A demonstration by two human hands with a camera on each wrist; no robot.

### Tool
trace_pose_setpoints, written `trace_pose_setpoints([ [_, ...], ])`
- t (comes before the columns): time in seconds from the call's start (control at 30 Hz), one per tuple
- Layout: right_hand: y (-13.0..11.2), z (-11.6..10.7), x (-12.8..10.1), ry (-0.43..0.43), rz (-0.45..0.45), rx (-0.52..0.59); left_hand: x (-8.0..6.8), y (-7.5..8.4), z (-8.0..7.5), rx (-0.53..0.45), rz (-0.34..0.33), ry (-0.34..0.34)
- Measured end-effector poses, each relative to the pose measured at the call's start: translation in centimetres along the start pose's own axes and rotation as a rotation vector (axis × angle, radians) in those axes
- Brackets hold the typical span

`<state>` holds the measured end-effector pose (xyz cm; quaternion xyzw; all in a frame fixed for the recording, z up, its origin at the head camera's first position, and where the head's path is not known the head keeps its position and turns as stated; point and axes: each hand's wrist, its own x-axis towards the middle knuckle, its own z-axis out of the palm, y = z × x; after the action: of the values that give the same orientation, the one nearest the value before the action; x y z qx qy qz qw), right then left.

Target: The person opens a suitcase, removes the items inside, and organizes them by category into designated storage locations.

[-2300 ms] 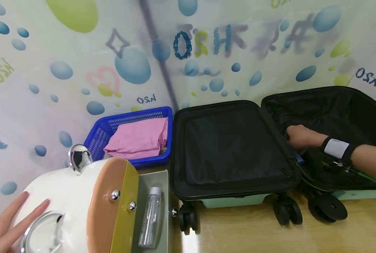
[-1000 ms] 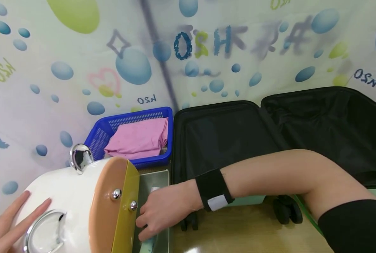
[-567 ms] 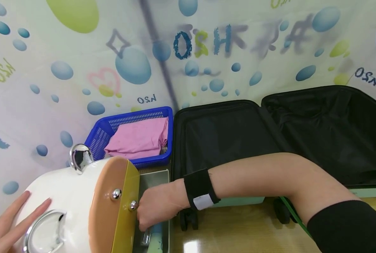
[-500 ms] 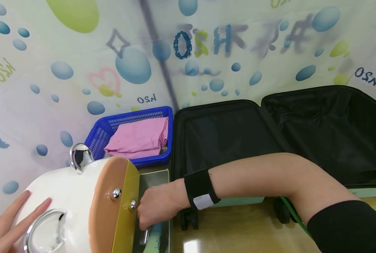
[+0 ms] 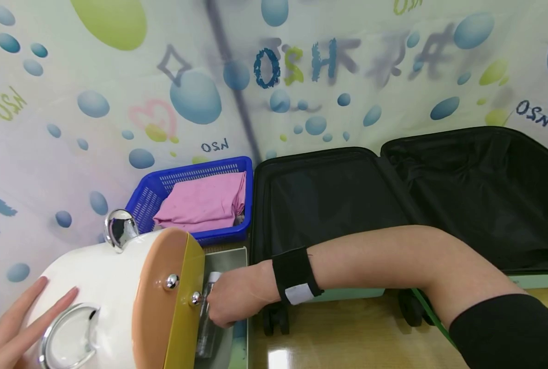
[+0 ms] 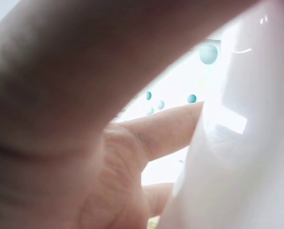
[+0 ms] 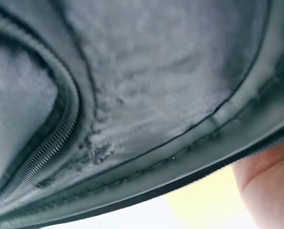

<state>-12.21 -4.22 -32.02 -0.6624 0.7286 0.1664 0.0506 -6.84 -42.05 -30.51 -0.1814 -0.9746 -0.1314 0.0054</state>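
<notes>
My left hand (image 5: 22,328), fingers straight and spread, rests on a glossy white rounded box (image 5: 89,271) with orange and yellow drawer fronts. My right hand (image 5: 239,297) reaches down into the box's pulled-out grey-green drawer (image 5: 223,256), its fingertips hidden below the knuckles. A clear bottle (image 5: 206,335) with a white cap lies in the drawer, just left of that hand and partly covered by it. Along the drawer's right wall lies a pale blue-green item (image 5: 239,341), mostly hidden; its kind does not show. What the right fingers touch is out of sight.
An open suitcase (image 5: 329,189) with black lining lies to the right, under my right forearm. Behind the box, a blue basket (image 5: 147,197) contains folded pink cloth (image 5: 205,202). The wooden table (image 5: 329,338) shows in front of the suitcase.
My right hand has gone from the suitcase to the drawer, bringing the blue-green item. Within the drawer, the bottle has shifted left and the item right. My left hand has stayed on the box.
</notes>
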Motion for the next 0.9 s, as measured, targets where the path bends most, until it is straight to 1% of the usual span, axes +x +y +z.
trace_pose_setpoints([
  [0.1, -0.4, 0.0, -1.3, 0.069, 0.037, -0.07, 0.1, 0.7, -0.2, -0.003, -0.013, -0.022],
  [0.17, -0.7, 0.1, -2.6, 0.122, 0.093, -0.077, 0.1, 1.1, -0.3, -0.005, -0.025, -0.04],
  [0.23, -1.2, 0.3, -4.1, 0.178, 0.157, -0.064, 0.2, 1.4, -0.4, -0.007, -0.018, -0.036],
  [0.3, -1.6, 0.7, -5.4, 0.222, 0.21, -0.047, 0.2, 1.3, -0.4, -0.006, -0.002, -0.019],
  [0.37, -1.9, 0.9, -6.8, 0.267, 0.246, -0.062, 0.2, 1.2, -0.4, -0.006, 0.016, 0.005],
  [0.43, -2.2, 1.0, -8.0, 0.299, 0.248, -0.092, 0.3, 1.2, -0.4, -0.009, 0.024, 0.011],
  [0.53, -2.7, 0.6, -9.6, 0.344, 0.216, -0.116, 0.2, 1.1, -0.3, -0.016, 0.028, 0.017],
  [0.6, -3.3, 0.2, -10.7, 0.356, 0.2, -0.109, 0.2, 1.0, -0.2, -0.012, 0.024, 0.008],
  [0.63, -3.8, 0.1, -11.1, 0.372, 0.209, -0.079, 0.1, 0.9, -0.2, -0.01, 0.026, 0.008],
  [0.67, -4.4, 0.0, -11.5, 0.388, 0.227, -0.022, 0.2, 0.8, -0.2, -0.008, 0.03, 0.015],
  [0.7, -4.9, 0.0, -11.8, 0.385, 0.25, 0.074, 0.2, 0.7, -0.1, -0.007, 0.033, 0.02],
  [0.73, -5.6, 0.2, -12.1, 0.383, 0.277, 0.188, 0.2, 0.7, -0.1, -0.005, 0.031, 0.021],
  [0.83, -7.1, 1.4, -12.2, 0.401, 0.353, 0.608, 0.3, 0.5, -0.3, -0.007, 0.025, -0.001],
  [0.87, -7.4, 2.0, -12.0, 0.4, 0.38, 0.716, 0.3, 0.5, -0.3, -0.007, 0.019, -0.008],
  [0.9, -7.6, 2.6, -11.8, 0.39, 0.41, 0.799, 0.3, 0.4, -0.3, -0.005, 0.012, -0.017],
])
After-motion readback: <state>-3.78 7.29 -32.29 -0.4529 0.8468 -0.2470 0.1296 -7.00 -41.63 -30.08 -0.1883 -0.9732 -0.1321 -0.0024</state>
